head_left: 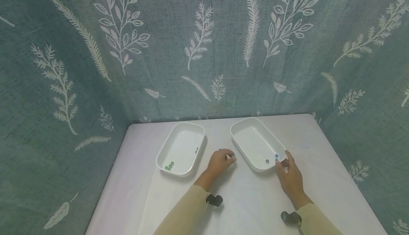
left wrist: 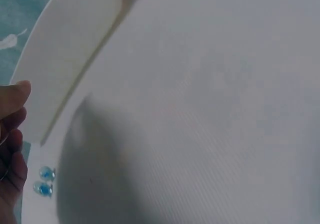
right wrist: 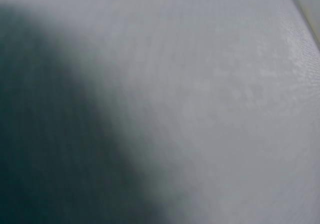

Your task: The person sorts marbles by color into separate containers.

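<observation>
My left hand (head_left: 219,162) is between the two trays, its thumb and index finger pinching a small glassy marble (head_left: 234,156). Two clear-and-blue marbles (left wrist: 45,181) lie on the white surface beside its curled fingers in the left wrist view. At the near right corner of the right white tray (head_left: 255,141), my right hand (head_left: 290,178) grips the rim between thumb and fingers. Inside that tray, a few bluish marbles (head_left: 276,156) sit close to this corner. The right wrist view shows only the surface, a dark blur and a bit of tray wall (right wrist: 311,9).
A second white tray (head_left: 183,141) stands to the left, with several green marbles (head_left: 170,166) at its near end and along its right wall. Both trays are on a white-covered table (head_left: 243,199). Leaf-patterned teal cloth (head_left: 179,50) rises behind and at the sides.
</observation>
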Available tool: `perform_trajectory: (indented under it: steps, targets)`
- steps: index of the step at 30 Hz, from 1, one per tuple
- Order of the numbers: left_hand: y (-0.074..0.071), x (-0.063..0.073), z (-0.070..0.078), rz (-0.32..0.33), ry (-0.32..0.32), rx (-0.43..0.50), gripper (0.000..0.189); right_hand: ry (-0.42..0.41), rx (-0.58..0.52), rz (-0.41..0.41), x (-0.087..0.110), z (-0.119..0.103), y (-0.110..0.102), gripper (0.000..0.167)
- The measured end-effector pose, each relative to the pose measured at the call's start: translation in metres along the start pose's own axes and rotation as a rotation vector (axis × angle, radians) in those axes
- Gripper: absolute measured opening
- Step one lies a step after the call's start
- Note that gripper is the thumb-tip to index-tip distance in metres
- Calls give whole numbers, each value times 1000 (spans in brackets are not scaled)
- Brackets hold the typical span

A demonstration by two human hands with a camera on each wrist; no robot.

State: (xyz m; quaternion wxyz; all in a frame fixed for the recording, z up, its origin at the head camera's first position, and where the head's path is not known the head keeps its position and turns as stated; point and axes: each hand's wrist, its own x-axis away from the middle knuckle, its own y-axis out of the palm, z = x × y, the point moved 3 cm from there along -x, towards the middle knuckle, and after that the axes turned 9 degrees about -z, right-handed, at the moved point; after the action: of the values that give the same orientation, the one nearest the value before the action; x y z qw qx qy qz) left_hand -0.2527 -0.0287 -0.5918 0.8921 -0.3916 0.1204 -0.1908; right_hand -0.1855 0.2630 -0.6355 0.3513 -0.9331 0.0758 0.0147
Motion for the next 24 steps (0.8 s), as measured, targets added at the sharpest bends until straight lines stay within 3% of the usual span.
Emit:
perform_trajectory:
  steps: [24]
  targets:
    - [-2, -19, 37, 8, 26, 9, 16, -7, -12, 0, 0, 0, -1, 68]
